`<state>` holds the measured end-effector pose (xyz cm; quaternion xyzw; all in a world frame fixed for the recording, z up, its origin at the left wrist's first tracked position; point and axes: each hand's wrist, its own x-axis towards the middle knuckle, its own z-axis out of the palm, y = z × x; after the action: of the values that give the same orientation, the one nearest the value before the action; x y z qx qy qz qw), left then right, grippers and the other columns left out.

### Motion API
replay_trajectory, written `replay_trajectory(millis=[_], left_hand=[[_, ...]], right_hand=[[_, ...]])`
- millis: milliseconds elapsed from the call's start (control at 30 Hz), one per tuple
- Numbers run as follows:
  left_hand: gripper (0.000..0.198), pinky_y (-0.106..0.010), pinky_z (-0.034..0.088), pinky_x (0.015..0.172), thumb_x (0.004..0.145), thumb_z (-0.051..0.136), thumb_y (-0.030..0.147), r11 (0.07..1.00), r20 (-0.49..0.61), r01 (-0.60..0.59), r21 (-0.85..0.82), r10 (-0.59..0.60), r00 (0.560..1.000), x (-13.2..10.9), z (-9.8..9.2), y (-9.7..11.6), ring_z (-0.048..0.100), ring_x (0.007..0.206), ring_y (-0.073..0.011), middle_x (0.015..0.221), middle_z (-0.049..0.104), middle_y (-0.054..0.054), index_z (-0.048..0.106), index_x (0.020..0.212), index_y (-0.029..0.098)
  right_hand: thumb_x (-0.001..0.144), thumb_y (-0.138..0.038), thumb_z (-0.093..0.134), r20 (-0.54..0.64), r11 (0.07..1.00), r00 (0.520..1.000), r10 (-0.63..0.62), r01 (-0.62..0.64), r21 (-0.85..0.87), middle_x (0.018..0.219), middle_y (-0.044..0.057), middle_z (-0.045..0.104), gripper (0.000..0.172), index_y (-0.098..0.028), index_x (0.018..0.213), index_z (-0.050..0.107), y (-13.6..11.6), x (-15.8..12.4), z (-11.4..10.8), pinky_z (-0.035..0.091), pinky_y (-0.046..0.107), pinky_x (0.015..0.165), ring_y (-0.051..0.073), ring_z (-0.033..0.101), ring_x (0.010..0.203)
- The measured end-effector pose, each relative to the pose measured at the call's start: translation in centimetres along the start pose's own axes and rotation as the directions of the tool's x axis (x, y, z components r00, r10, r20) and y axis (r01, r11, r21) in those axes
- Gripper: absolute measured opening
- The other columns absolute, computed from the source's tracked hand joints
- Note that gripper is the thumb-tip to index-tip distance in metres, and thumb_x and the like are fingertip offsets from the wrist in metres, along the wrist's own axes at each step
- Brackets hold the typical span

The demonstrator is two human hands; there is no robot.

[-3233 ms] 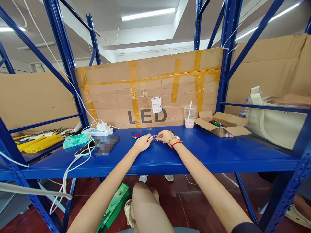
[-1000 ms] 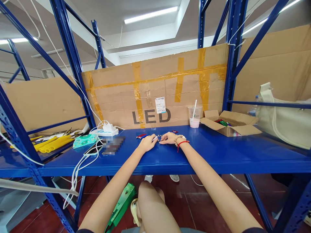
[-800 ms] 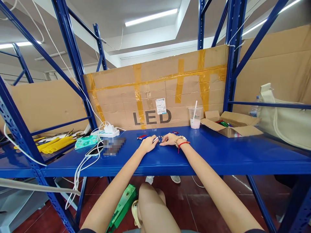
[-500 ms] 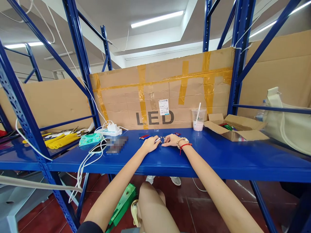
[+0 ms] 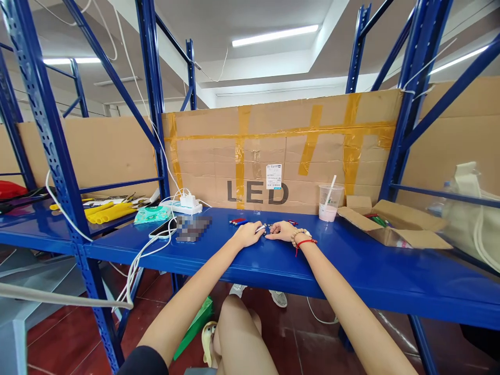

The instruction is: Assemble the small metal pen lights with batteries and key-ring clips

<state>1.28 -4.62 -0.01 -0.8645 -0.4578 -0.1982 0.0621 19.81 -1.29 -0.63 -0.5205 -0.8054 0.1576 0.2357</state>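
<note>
Both of my hands rest on the blue metal shelf [image 5: 351, 271] near its middle. My left hand [image 5: 248, 234] is closed around a small silvery pen-like piece [image 5: 260, 228]. My right hand [image 5: 284, 230], with a bead bracelet and a red string at the wrist, has its fingers curled over several tiny metal parts [image 5: 269, 226] between the hands; what it pinches is too small to name. Red and blue pen pieces [image 5: 237, 221] lie just behind my left hand.
A taped cardboard sheet marked LED [image 5: 273, 151] stands behind. A plastic cup with a straw [image 5: 328, 203] and an open carton of pens [image 5: 390, 229] sit right. A phone [image 5: 161, 230], power strip [image 5: 186, 206], white cables and yellow tubes [image 5: 105, 211] lie left.
The camera has swung left and dropped slightly, so the shelf and hands sit further right in view. Both hands stay together at the same spot on the shelf.
</note>
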Motion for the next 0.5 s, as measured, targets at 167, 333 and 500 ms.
replay_trajectory(millis=[167,333,500], left_hand=[[0.029,-0.029,0.045,0.069,0.089,0.030,0.039,1.000,-0.012,-0.016,0.001,0.016,1.000,0.00,0.23,-0.15,0.061,0.086,-0.0226,0.089,0.065,-0.007,0.052,0.093,0.021],[0.028,-0.029,0.046,0.070,0.089,0.031,0.039,1.000,-0.003,-0.003,0.017,0.003,1.000,0.07,0.21,-0.17,0.060,0.089,-0.0230,0.092,0.064,-0.008,0.051,0.098,0.021],[0.028,-0.029,0.046,0.070,0.089,0.032,0.038,1.000,0.008,-0.003,0.004,0.003,1.000,0.01,-0.04,-0.08,0.060,0.090,-0.0232,0.092,0.065,-0.008,0.051,0.098,0.021]], right_hand=[[0.064,-0.041,0.068,-0.017,0.998,0.998,-0.057,0.057,-0.001,0.073,0.004,0.067,0.027,-0.016,0.075,0.066,0.24,0.19,0.14,0.047,0.023,0.060,0.014,0.061,0.065],[0.074,-0.040,0.059,-0.041,0.997,0.997,-0.068,0.066,-0.045,0.073,0.004,0.068,0.026,-0.016,0.077,0.067,0.03,0.05,0.13,0.045,0.022,0.052,0.011,0.057,0.053],[0.077,-0.032,0.058,-0.059,0.997,0.996,-0.066,0.064,-0.047,0.080,0.004,0.068,0.019,-0.017,0.082,0.067,-0.58,-0.24,-0.24,0.045,0.019,0.046,0.007,0.054,0.044]])
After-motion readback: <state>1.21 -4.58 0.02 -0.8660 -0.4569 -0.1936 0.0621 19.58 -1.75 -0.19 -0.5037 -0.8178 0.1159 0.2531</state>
